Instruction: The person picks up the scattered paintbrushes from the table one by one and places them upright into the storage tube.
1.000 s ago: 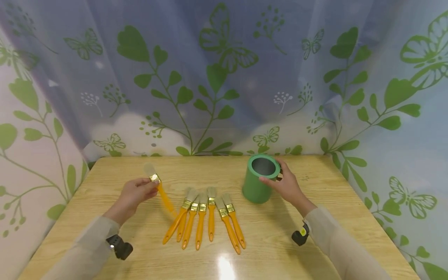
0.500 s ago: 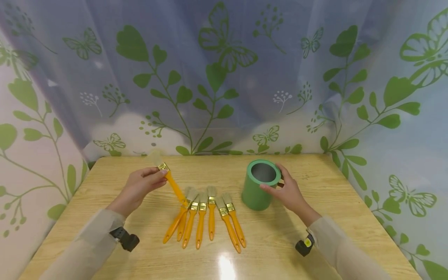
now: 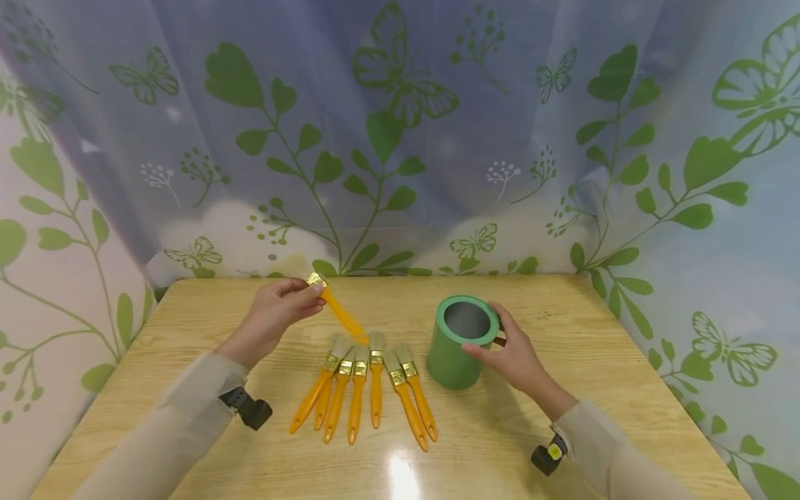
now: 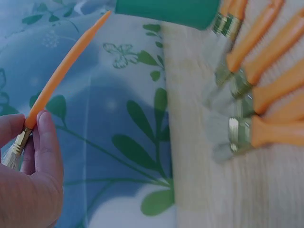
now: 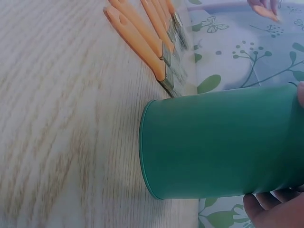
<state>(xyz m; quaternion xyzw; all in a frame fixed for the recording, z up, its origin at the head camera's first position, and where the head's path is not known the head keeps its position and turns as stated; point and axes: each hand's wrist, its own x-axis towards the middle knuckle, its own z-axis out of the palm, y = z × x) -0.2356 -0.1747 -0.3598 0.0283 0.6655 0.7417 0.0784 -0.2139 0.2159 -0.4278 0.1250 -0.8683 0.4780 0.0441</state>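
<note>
Left hand [image 3: 269, 318] pinches a raised brush [image 3: 344, 316]; right hand [image 3: 516, 354] grips a can [image 3: 455, 361]. A far curtain [image 3: 462, 173] borders the table [image 3: 487, 444].

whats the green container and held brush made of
Green container: smooth, satin, softly shaded; perhaps painted metal or plastic. Held brush: smooth orange handle, likely plastic or painted wood; golden ferrule, probably metal from its shine; pale bristles of fine strands, fibre unclear.

Wood-grain table [image 3: 494, 444], bright glare [image 3: 403, 478] on near part; leaf-and-butterfly curtain [image 3: 446, 177] behind, probably cloth.
</note>
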